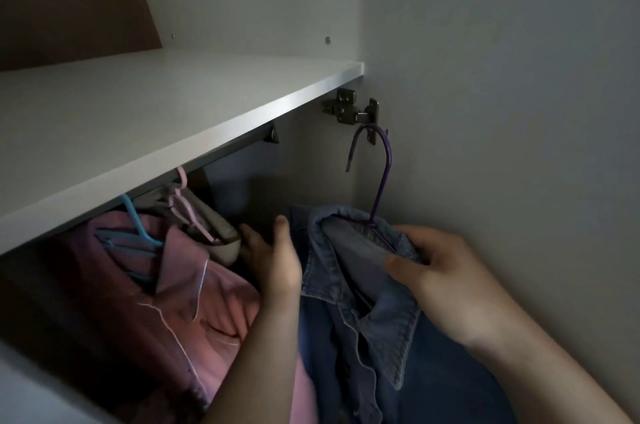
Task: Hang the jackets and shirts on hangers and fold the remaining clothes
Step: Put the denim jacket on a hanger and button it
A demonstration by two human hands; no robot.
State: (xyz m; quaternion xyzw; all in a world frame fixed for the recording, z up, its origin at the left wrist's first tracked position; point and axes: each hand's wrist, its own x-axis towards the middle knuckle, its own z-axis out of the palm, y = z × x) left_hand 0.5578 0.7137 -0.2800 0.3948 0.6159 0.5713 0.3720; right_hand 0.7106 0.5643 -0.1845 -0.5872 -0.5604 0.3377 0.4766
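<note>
The denim shirt (363,302), on its purple hanger (382,177) at the wardrobe's right side, is pinched at the collar by the right hand's (446,281) fingers (403,264) & is prob. best hooked on the rail (235,151) once room is made by the left hand (273,261) (straight-fingered, pressed vs. the grey garment (221,236)).

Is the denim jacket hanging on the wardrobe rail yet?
Not yet. The hook of the purple hanger sits by the door hinge, away from the rail, while the right hand grips the denim jacket at its collar.
</note>
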